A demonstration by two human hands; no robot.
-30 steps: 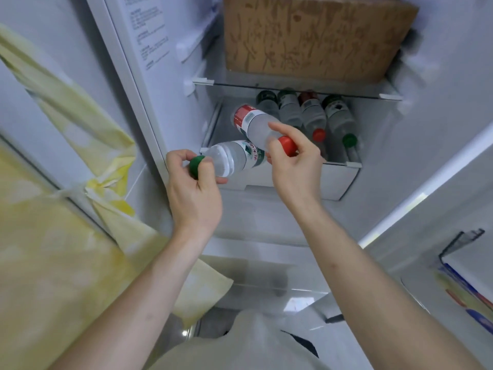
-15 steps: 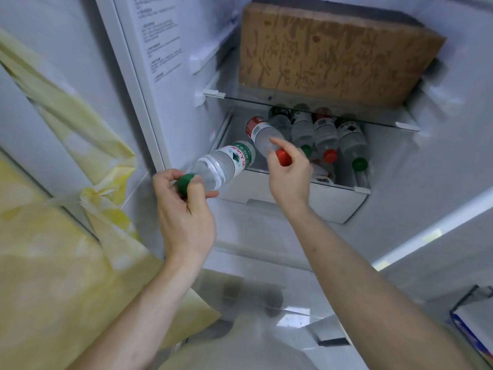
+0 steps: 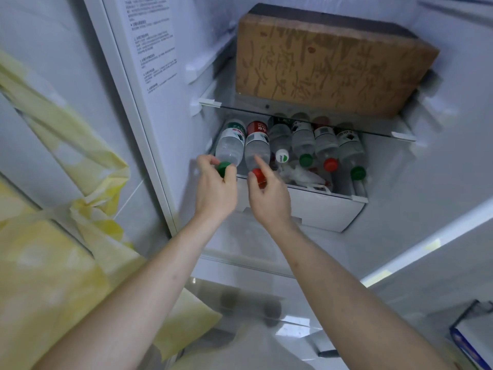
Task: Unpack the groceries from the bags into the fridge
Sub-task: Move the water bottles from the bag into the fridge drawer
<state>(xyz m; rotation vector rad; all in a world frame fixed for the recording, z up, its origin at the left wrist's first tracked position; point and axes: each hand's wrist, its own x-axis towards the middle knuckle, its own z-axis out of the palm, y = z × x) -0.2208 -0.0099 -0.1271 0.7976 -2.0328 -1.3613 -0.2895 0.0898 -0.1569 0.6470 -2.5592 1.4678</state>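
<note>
Inside the white fridge, under a glass shelf (image 3: 306, 119) carrying a flat brown cardboard box (image 3: 328, 68), a white plastic drawer (image 3: 314, 209) holds a row of clear ribbed water bottles lying caps-near. Left hand (image 3: 214, 190) pinches the green cap of the green-label bottle (image 3: 230, 144) at far left of the row; right hand (image 3: 269, 198) grips the red cap of the red-label bottle (image 3: 256, 145) touching it. Soft yellow cloth bag (image 3: 53, 263) hangs left.
</note>
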